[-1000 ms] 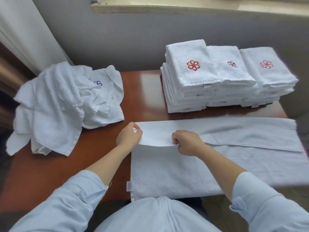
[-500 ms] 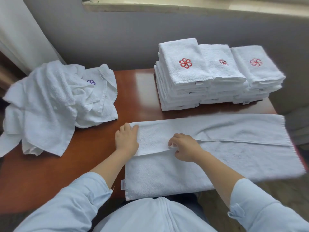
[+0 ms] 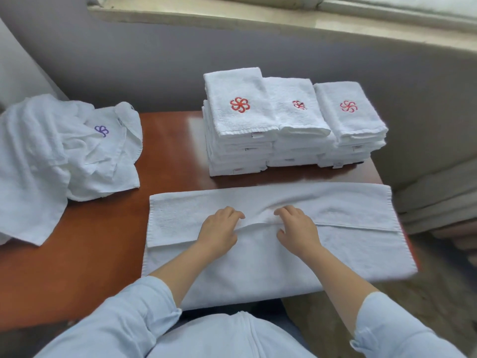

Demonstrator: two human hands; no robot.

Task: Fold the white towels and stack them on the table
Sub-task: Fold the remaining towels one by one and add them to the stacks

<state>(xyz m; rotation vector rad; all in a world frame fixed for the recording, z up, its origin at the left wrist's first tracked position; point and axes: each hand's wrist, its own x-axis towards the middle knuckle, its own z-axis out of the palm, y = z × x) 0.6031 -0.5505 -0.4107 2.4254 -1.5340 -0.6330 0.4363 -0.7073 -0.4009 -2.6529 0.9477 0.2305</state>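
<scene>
A long white towel (image 3: 348,244) lies flat across the front of the brown table (image 3: 103,249), its far long edge folded over toward me. My left hand (image 3: 219,228) and my right hand (image 3: 296,228) rest palm-down on the middle of that folded flap, fingers spread, pressing it flat. Three stacks of folded white towels (image 3: 291,130) with red flower emblems stand side by side at the back right. A heap of unfolded white towels (image 3: 59,161), one with a purple emblem, lies at the back left.
A grey wall (image 3: 154,68) under a window ledge (image 3: 258,19) bounds the table's far side. The towel's right end hangs past the table's right edge. Folded grey fabric (image 3: 438,197) is piled to the right of the table.
Both hands let go of the pinched flap edge and slid from the towel's left end toward its middle, now flat on it. The view has shifted.
</scene>
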